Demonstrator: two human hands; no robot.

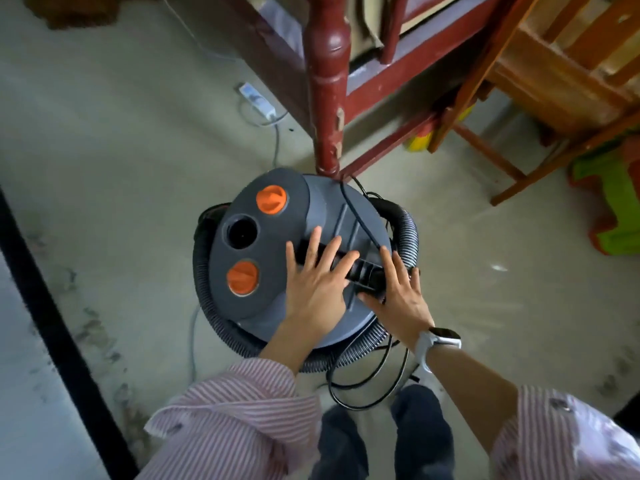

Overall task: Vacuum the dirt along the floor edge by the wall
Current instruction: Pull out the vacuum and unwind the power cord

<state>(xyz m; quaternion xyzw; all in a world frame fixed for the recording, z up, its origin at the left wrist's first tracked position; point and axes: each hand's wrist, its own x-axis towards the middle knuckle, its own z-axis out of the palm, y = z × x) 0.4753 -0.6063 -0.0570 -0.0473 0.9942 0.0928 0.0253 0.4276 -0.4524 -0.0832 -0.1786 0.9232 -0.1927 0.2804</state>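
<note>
A round grey canister vacuum (277, 244) with two orange caps stands on the concrete floor right in front of me. Its ribbed black hose (405, 233) is coiled around the body. My left hand (317, 282) lies flat with spread fingers on the lid, over the black handle (363, 270). My right hand (398, 292) rests with straight fingers on the handle's right end. A black power cord (360, 220) runs across the lid and loops on the floor by my feet. Dark dirt (93, 327) lies along the black baseboard (52, 313) at the left.
A red wooden bed post (327, 98) stands directly behind the vacuum. A white power strip (258, 100) with grey cable lies on the floor at the back. A wooden chair (540, 98) and green plastic stools (613, 202) are at the right.
</note>
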